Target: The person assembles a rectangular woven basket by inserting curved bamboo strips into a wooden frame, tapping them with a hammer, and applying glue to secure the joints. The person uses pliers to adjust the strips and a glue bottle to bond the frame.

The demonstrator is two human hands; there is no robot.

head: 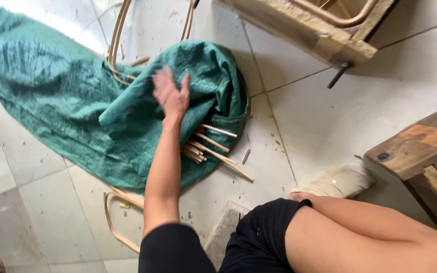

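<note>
Left hand (171, 95) reaches out with fingers spread, grip wide and holding nothing, palm resting on the crumpled green woven fabric sack (77, 96) lying on the pale tiled floor (360, 111); bundle of thin tan rattan sticks (213, 147) pokes out of the sack's mouth just below the wrist; right hand not in view; judged best to pinch the sack's hem near the opening, not the loose folds, so the sticks stay put; curved bent rattan strip (115, 222) lies near the knee

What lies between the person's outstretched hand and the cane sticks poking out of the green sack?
A fold of the green sack lies under the left hand, covering the cane sticks except their ends.
</note>
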